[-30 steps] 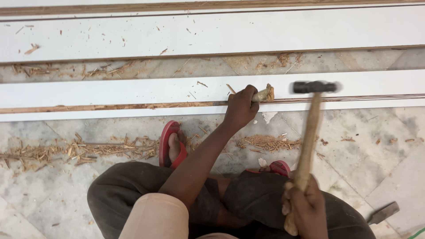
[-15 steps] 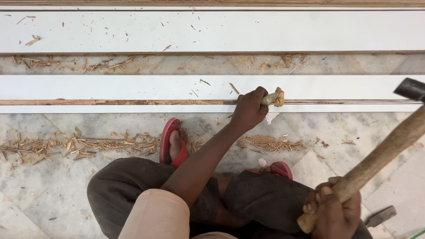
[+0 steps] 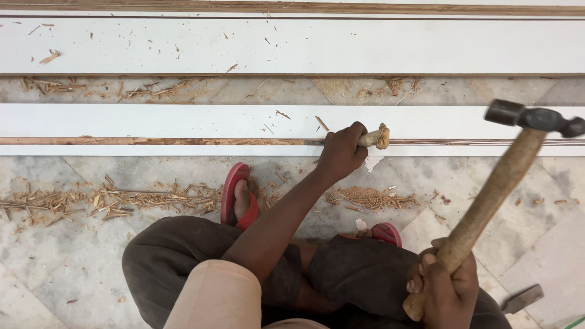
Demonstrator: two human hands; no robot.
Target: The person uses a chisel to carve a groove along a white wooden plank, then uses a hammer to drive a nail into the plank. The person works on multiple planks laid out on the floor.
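My left hand (image 3: 341, 149) is closed around a chisel (image 3: 376, 137) with a frayed wooden handle end, held against the brown groove of a long white board (image 3: 152, 125) lying across the floor. My right hand (image 3: 443, 285) grips the wooden handle of a hammer (image 3: 496, 183). Its dark metal head (image 3: 531, 117) is raised to the right of the chisel, over the board's right part. The chisel's blade is hidden under my left hand.
A second white board (image 3: 292, 45) lies farther back. Wood shavings (image 3: 109, 201) litter the marble floor. My feet wear red sandals (image 3: 234, 198). A metal tool (image 3: 521, 298) lies on the floor at the lower right.
The hammer swung away to the right, then came back leftward with its head raised near the board. My left hand stayed on the chisel at the groove.
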